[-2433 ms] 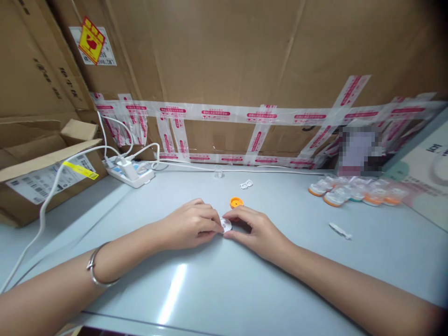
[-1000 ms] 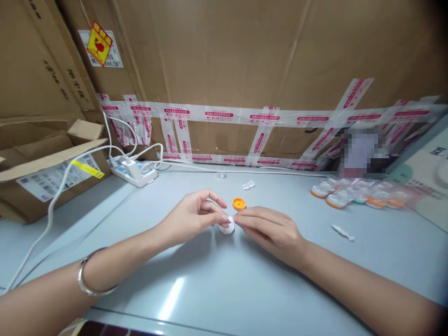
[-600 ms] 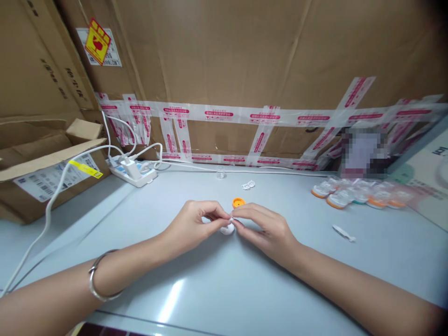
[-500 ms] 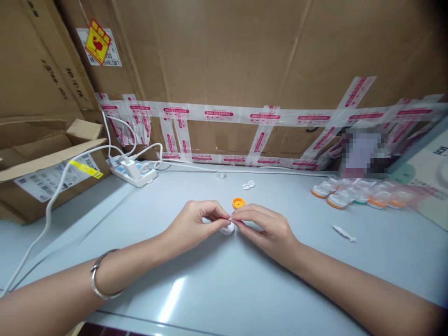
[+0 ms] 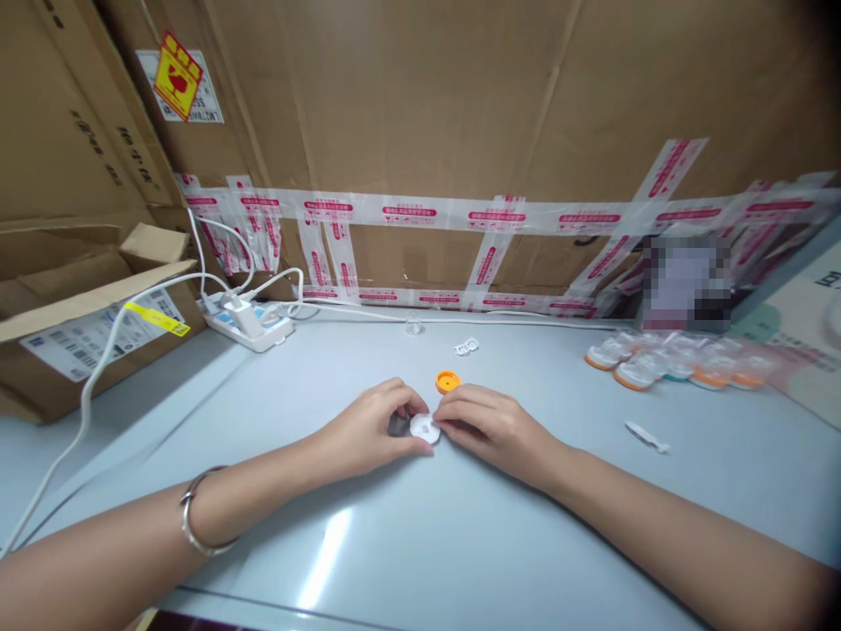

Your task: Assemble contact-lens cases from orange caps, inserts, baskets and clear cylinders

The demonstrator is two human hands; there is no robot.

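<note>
A small white round disc [image 5: 425, 428] with a dark spot at its middle sits at the table's centre. My left hand [image 5: 378, 429] is curled round it, fingers at its far edge and thumb at its near edge. My right hand [image 5: 496, 434] has thumb and fingers pinched together at the disc's right edge; whatever is between the fingertips is hidden. Just beyond the hands lies an orange round cap [image 5: 448, 381], hollow side up. Behind it is a white scalloped piece with dark marks [image 5: 466, 347]. A small clear cup [image 5: 413, 323] stands farther back.
On the right are several clear containers with orange or green bases [image 5: 640, 368] and a white thin strip [image 5: 647, 436]. A power strip [image 5: 253, 329] with white cables and an open cardboard box [image 5: 98, 324] stand left. A large taped carton [image 5: 407, 114] forms the back.
My left fingertips have parted from the right ones and spread round the white disc, which now shows more fully. My right hand has lowered slightly to the disc's edge.
</note>
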